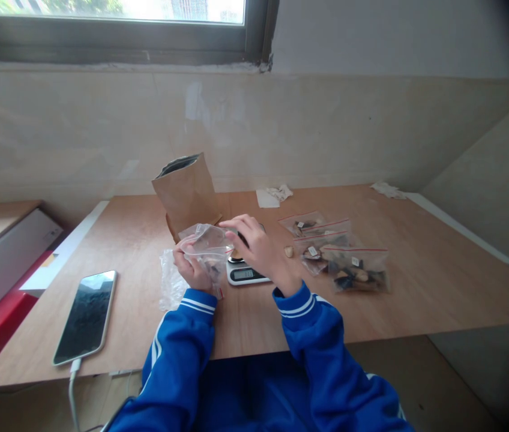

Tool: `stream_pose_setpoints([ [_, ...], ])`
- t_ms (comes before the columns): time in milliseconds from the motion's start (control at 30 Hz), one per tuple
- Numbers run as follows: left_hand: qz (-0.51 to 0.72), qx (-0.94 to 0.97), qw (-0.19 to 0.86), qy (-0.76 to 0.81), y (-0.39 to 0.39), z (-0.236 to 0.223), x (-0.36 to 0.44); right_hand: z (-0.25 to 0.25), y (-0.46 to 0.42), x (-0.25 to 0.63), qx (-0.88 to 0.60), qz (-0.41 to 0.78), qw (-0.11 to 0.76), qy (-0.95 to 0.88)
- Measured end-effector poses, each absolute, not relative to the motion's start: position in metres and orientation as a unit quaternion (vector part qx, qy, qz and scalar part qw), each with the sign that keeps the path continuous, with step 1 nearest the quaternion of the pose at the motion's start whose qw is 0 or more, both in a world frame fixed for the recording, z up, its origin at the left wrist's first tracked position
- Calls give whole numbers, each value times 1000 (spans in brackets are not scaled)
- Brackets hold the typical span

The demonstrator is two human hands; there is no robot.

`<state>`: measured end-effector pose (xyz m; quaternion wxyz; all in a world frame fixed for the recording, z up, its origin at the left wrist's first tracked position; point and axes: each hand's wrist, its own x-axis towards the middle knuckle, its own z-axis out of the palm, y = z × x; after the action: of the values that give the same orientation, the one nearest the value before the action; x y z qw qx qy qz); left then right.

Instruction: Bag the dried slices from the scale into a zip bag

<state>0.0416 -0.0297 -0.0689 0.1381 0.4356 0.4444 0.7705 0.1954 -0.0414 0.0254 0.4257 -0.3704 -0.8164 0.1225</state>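
Note:
My left hand [192, 269] is closed round the lower part of a clear plastic zip bag [204, 243], holding it above the table. My right hand [259, 249] pinches the bag's open top edge with thumb and fingers. Just behind and beneath my right hand sits a small digital kitchen scale [244, 275] with a lit display. A brown paper bag [188, 195] stands open behind the hands. More crumpled clear plastic [171, 288] lies under my left wrist.
Three filled zip bags [358, 273] with red seals lie to the right, a small loose piece [289, 251] beside them. A phone [86, 315] on a cable lies at the left on the wooden table [416, 300]. Crumpled paper [277, 194] rests near the wall.

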Motion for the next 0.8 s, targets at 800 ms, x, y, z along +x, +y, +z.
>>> stream_pose_setpoints([
  [800,767,344,195,505,-26,-73,41,-74,-3,205,-499,117,356,-781],
])
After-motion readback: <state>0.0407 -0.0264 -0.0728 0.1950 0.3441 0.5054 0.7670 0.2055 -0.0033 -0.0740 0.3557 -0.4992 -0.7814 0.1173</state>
